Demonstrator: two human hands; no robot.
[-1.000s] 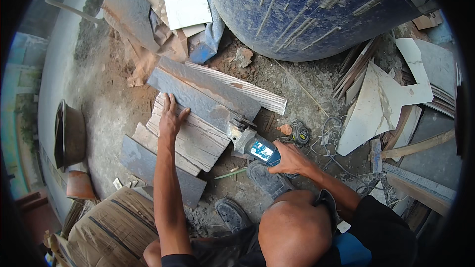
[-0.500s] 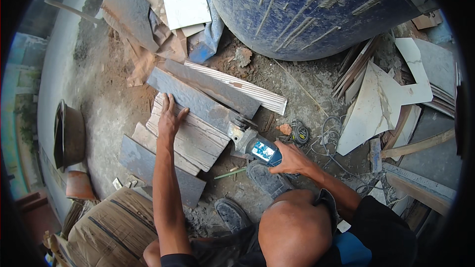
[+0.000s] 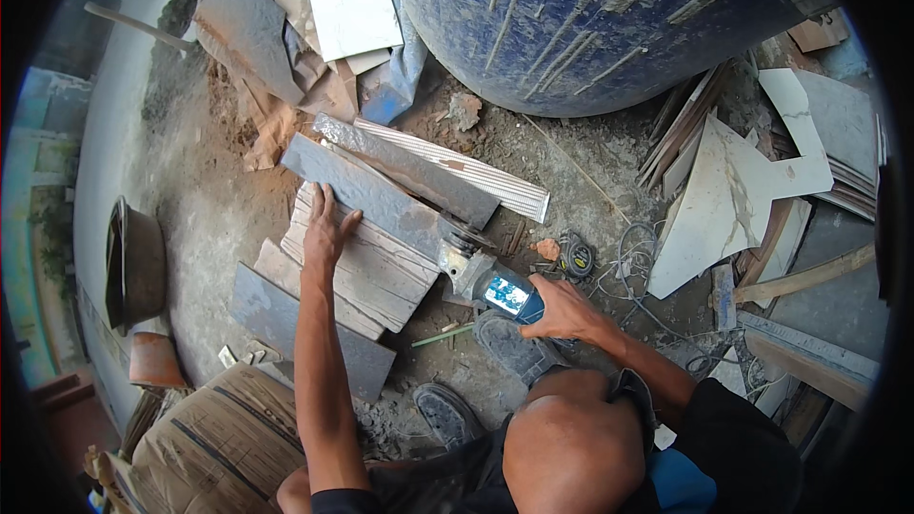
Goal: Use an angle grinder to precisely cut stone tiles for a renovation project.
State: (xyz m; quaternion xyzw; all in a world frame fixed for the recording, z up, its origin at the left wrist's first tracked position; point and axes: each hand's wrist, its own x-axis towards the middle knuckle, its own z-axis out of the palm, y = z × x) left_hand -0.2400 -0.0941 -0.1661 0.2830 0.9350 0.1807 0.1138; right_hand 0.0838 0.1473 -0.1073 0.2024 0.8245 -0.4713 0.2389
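Note:
My right hand (image 3: 562,309) is wrapped round the rear body of an angle grinder (image 3: 505,290). The grinder's disc (image 3: 466,234) meets the right end of a slate-grey tile strip (image 3: 367,192). On the strip's near edge rests my left hand (image 3: 327,230), fingers stretched out and laid flat. Beneath lies a pale grooved tile (image 3: 381,266), on top of another grey tile (image 3: 314,333). A second grey strip (image 3: 419,171) lies just beyond the first, beside a white ribbed strip (image 3: 495,183). Whether the disc is spinning cannot be made out.
A big blue mortar-streaked drum (image 3: 571,29) stands ahead. Broken white tile (image 3: 724,200) leans at the right, near a tangled cord (image 3: 633,266) and a tape measure (image 3: 576,254). My shoes (image 3: 447,414) are close below the tiles. A bucket (image 3: 141,262) and wrapped bundle (image 3: 214,438) are left.
The far grey strip's left end looks paler and slightly shifted. My knee has moved a little right. Both hands and the grinder stay almost where they were.

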